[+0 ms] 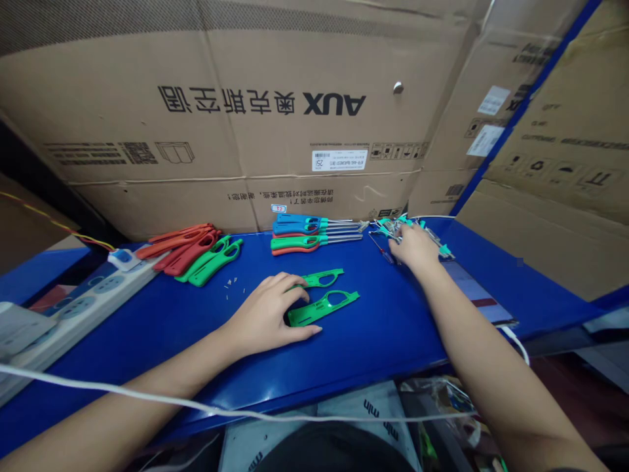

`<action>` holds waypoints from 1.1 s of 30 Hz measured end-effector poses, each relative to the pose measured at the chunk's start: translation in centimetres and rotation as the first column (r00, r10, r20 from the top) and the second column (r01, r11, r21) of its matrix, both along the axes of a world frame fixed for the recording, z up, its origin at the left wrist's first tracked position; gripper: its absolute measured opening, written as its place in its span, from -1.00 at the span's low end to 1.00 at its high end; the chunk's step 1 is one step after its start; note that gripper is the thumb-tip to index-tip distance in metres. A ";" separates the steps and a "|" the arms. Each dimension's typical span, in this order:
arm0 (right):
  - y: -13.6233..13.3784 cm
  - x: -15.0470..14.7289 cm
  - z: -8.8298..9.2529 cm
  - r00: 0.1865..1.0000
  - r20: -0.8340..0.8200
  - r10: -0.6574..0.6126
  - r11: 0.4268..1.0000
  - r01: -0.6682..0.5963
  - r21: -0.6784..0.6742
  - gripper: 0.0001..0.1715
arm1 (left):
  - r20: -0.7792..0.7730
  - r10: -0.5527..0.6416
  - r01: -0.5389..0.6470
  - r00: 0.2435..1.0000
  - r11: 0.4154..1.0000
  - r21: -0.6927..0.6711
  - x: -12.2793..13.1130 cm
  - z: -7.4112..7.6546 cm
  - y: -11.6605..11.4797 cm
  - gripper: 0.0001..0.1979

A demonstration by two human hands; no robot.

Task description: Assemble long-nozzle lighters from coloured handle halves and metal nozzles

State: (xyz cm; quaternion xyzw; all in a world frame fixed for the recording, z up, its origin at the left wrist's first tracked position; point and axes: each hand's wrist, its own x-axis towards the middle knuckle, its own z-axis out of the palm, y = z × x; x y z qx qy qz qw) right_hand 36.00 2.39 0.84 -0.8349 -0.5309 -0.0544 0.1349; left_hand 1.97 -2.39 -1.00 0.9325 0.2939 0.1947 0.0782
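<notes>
My left hand [278,305] rests on the blue table, its thumb stretched out and fingers curved apart, touching or just over the ends of two green plastic lighter-handle halves [327,308]. Whether its fingertips press on them is partly hidden. My right hand [415,246] reaches into a pile of small teal-and-metal parts with wires [445,251] at the back right; its fingertips are hidden among them. A thin screwdriver [381,249] lies just left of that hand. Stacked left of the pile are long-nosed lighters [297,242] in blue, green and orange, with metal tubes.
Red handle shells [187,252] and green handle shells [211,262] lie left, beside a white power strip [98,288]. Tiny screws [236,282] are scattered nearby. A phone or tablet [474,292] lies right. A cardboard wall [275,151] stands behind; a white cable [196,406] crosses the front.
</notes>
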 end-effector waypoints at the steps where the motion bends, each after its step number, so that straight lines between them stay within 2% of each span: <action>1: 0.1 0.7 0.1 0.998 -0.012 -0.068 0.996 0.067 -0.050 -0.62 | -0.016 0.000 0.000 1.000 1.000 0.000 0.1 0.0 -0.1 -0.58; 4: 0.4 2.0 0.0 0.992 -0.063 -0.113 0.982 0.102 -0.160 -0.61 | -0.038 0.016 -0.016 0.999 1.000 -0.007 0.0 -0.1 -0.1 -0.72; 7: 0.8 2.4 -0.5 0.992 -0.065 -0.105 0.982 0.094 -0.163 -0.71 | -0.039 0.028 -0.028 0.999 1.000 -0.005 -0.3 -0.2 0.4 -0.78; 10: 1.3 2.6 -1.2 0.998 -0.066 -0.010 1.000 0.011 0.012 -0.80 | -0.028 0.021 -0.021 0.999 1.000 -0.022 -0.7 -0.3 0.9 -0.79; 13: 1.7 2.5 -1.5 0.967 -0.158 0.200 0.955 -0.156 0.254 -0.91 | -0.028 0.008 -0.010 1.000 0.998 -0.058 -1.1 -0.3 1.6 -0.77; 17: 1.9 1.2 -1.6 0.840 -0.302 0.451 0.842 -0.288 0.456 -0.88 | -0.048 0.006 -0.009 0.999 0.999 -0.054 -1.8 0.1 2.6 -0.76; 21: 1.2 -0.4 -1.2 0.745 -0.313 0.590 0.757 -0.374 0.536 -0.79 | -0.064 0.017 -0.019 0.998 0.999 -0.039 -2.7 0.6 3.4 -0.75; 25: 0.1 -2.1 -0.8 0.610 -0.382 0.694 0.713 -0.510 0.482 -0.69 | 0.034 0.087 -0.086 0.996 0.996 -0.027 -2.7 0.5 3.3 -0.62; 28: -0.7 -3.5 -0.9 0.469 -0.434 0.769 0.633 -0.652 0.418 -0.66 | 0.179 0.163 -0.153 0.970 0.986 -0.071 -1.8 -0.2 2.7 -0.45; 33: -1.4 -5.4 -1.5 0.342 -0.478 0.809 0.535 -0.766 0.357 -0.67 | 0.202 0.172 -0.155 0.964 0.983 -0.098 -0.2 -1.5 2.0 -0.28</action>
